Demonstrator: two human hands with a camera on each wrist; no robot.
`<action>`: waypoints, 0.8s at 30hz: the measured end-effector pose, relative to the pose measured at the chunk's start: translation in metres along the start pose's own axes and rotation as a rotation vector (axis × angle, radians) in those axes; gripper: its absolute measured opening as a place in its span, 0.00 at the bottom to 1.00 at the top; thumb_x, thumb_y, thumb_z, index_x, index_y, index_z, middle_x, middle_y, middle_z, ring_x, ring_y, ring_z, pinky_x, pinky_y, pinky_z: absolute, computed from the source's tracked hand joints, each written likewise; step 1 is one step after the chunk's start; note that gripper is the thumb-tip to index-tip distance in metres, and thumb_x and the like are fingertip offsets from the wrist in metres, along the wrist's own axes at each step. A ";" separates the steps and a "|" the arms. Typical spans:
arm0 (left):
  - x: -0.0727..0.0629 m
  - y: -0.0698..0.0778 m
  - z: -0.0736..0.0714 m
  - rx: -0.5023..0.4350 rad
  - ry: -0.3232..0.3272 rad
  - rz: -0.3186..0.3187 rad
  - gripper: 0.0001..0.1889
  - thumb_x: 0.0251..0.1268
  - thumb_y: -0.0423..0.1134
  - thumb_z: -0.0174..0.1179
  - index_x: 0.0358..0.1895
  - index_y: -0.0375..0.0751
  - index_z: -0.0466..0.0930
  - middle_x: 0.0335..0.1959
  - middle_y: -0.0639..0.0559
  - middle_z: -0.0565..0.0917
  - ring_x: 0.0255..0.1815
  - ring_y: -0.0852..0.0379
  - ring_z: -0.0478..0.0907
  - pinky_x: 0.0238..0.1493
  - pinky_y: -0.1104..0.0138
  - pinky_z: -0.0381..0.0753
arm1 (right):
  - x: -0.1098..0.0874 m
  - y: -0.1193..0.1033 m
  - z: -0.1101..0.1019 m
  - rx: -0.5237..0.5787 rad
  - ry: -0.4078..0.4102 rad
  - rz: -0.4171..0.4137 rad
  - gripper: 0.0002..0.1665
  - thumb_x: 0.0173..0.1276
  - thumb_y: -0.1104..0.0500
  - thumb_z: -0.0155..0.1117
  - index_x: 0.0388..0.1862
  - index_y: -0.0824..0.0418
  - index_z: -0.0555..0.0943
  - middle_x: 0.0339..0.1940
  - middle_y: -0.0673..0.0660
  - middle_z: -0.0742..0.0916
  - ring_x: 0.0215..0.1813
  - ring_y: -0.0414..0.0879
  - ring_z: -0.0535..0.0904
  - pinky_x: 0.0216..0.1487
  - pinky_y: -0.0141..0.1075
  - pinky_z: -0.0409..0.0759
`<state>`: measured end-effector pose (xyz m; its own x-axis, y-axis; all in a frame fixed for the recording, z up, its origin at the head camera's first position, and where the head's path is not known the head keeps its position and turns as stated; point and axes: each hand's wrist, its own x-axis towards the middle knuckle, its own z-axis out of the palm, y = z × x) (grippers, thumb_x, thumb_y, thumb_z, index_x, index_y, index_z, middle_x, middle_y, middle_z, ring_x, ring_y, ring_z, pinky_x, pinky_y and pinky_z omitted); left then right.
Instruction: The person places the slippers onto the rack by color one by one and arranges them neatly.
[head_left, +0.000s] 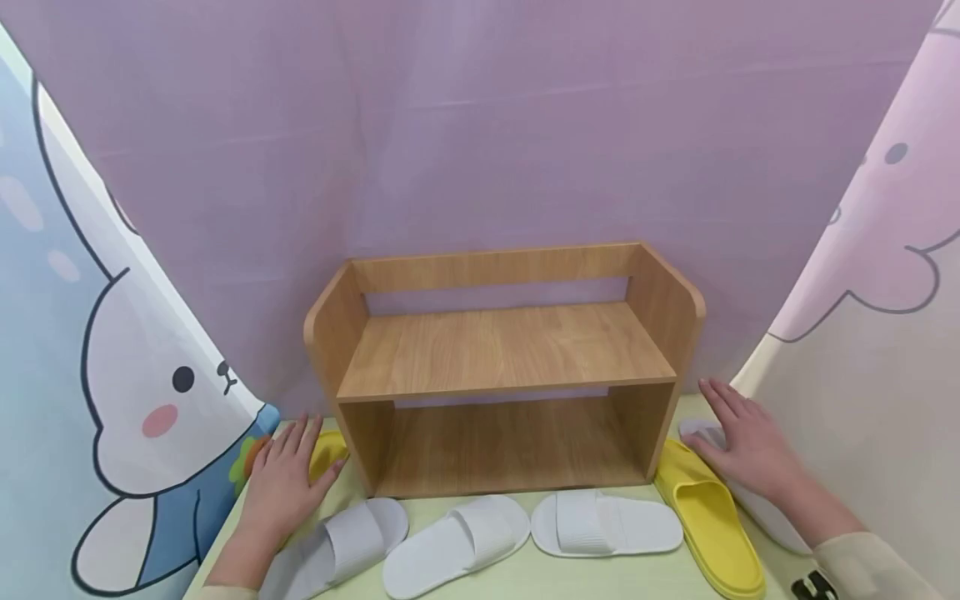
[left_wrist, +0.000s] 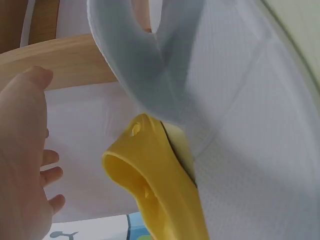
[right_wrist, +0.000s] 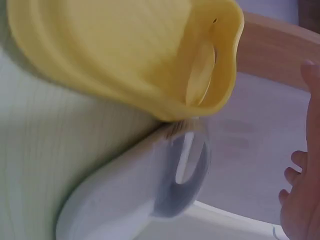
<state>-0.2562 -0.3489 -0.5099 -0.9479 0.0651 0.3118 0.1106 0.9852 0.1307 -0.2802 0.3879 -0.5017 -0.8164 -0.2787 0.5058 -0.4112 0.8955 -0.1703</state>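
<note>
In the head view my left hand (head_left: pixel 285 479) hovers over the left yellow slipper (head_left: pixel 327 454), fingers straight and spread, holding nothing. My right hand (head_left: pixel 750 446), also spread, is above a pale slipper (head_left: pixel 772 521) beside the right yellow slipper (head_left: pixel 708 521). Between the hands stands a small two-tier wooden rack (head_left: pixel 510 346), both shelves bare. The left wrist view shows the left hand (left_wrist: pixel 25 160) apart from the yellow slipper (left_wrist: pixel 150 175) and a pale slipper (left_wrist: pixel 250 130). In the right wrist view, fingers (right_wrist: pixel 297 175) are clear of both slippers there.
Along the rack's front lie a greyish slipper (head_left: pixel 356 537), a white slipper (head_left: pixel 457 546) and another white slipper (head_left: pixel 645 523). Purple cloth (head_left: pixel 510 125) hangs behind, with printed cartoon cloth (head_left: pixel 150 375) at the sides. A small black object (head_left: pixel 813 586) is at the lower right.
</note>
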 end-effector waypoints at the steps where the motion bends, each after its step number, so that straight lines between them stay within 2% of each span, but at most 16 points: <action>1: 0.000 0.000 0.001 -0.016 0.001 -0.011 0.52 0.75 0.68 0.63 0.88 0.38 0.58 0.87 0.28 0.59 0.85 0.24 0.55 0.81 0.25 0.51 | 0.000 0.000 0.002 0.041 0.007 0.013 0.59 0.73 0.42 0.76 0.90 0.65 0.59 0.84 0.75 0.69 0.80 0.78 0.65 0.76 0.77 0.61; 3: 0.000 0.000 0.001 -0.061 -0.004 -0.035 0.52 0.75 0.69 0.63 0.88 0.37 0.58 0.86 0.27 0.60 0.84 0.24 0.56 0.80 0.24 0.52 | 0.001 -0.003 0.003 0.130 0.025 0.037 0.57 0.72 0.45 0.78 0.88 0.66 0.62 0.82 0.76 0.71 0.76 0.81 0.67 0.70 0.79 0.66; 6: 0.000 0.000 0.001 -0.150 -0.005 -0.071 0.52 0.76 0.69 0.63 0.87 0.35 0.59 0.85 0.27 0.62 0.83 0.24 0.59 0.78 0.24 0.56 | 0.002 -0.010 0.002 0.261 0.045 0.068 0.55 0.71 0.51 0.80 0.88 0.64 0.63 0.81 0.77 0.72 0.76 0.81 0.67 0.69 0.81 0.65; 8: -0.001 0.000 0.001 -0.200 -0.003 -0.092 0.51 0.76 0.68 0.64 0.87 0.35 0.60 0.84 0.26 0.64 0.82 0.23 0.61 0.77 0.24 0.60 | 0.003 -0.015 0.000 0.328 0.060 0.078 0.53 0.71 0.54 0.80 0.87 0.64 0.64 0.80 0.76 0.73 0.76 0.80 0.67 0.73 0.78 0.64; 10: -0.002 -0.001 0.001 -0.225 0.006 -0.105 0.50 0.76 0.66 0.66 0.86 0.34 0.62 0.83 0.26 0.65 0.80 0.23 0.63 0.75 0.24 0.63 | 0.003 -0.019 0.000 0.368 0.075 0.086 0.51 0.71 0.56 0.80 0.86 0.64 0.66 0.79 0.74 0.75 0.76 0.77 0.69 0.76 0.66 0.69; 12: -0.004 -0.002 0.001 -0.234 0.013 -0.116 0.49 0.75 0.64 0.68 0.84 0.34 0.63 0.82 0.26 0.66 0.79 0.23 0.64 0.74 0.24 0.66 | 0.003 -0.023 0.002 0.383 0.096 0.084 0.48 0.70 0.59 0.80 0.84 0.66 0.69 0.77 0.72 0.77 0.73 0.74 0.72 0.73 0.49 0.72; 14: -0.006 -0.003 0.002 -0.242 0.018 -0.126 0.48 0.74 0.63 0.69 0.83 0.34 0.65 0.81 0.26 0.67 0.78 0.23 0.66 0.73 0.25 0.67 | 0.003 -0.027 0.004 0.395 0.115 0.084 0.45 0.69 0.62 0.81 0.81 0.66 0.72 0.74 0.70 0.79 0.69 0.68 0.76 0.66 0.36 0.73; 16: -0.009 -0.004 0.003 -0.266 0.015 -0.138 0.47 0.74 0.62 0.70 0.83 0.34 0.65 0.81 0.26 0.67 0.77 0.24 0.66 0.73 0.25 0.68 | 0.004 -0.030 0.007 0.407 0.137 0.084 0.42 0.68 0.64 0.82 0.78 0.66 0.74 0.71 0.67 0.81 0.65 0.60 0.78 0.59 0.28 0.72; 21: -0.015 -0.007 0.006 -0.337 -0.002 -0.171 0.46 0.75 0.61 0.70 0.82 0.33 0.63 0.79 0.27 0.67 0.76 0.25 0.68 0.72 0.27 0.72 | 0.005 -0.038 0.012 0.474 0.197 0.069 0.38 0.64 0.70 0.82 0.72 0.68 0.78 0.64 0.60 0.83 0.60 0.33 0.77 0.56 0.22 0.74; 24: -0.018 -0.010 0.008 -0.345 0.001 -0.173 0.47 0.75 0.63 0.69 0.82 0.33 0.64 0.79 0.27 0.67 0.75 0.25 0.69 0.71 0.28 0.73 | 0.004 -0.042 0.015 0.506 0.221 0.065 0.37 0.62 0.73 0.81 0.71 0.70 0.78 0.62 0.55 0.83 0.58 0.26 0.75 0.55 0.21 0.75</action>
<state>-0.2432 -0.3590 -0.5246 -0.9611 -0.0975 0.2585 0.0437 0.8703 0.4907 -0.2724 0.3434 -0.5055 -0.7641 -0.1005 0.6372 -0.5511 0.6150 -0.5639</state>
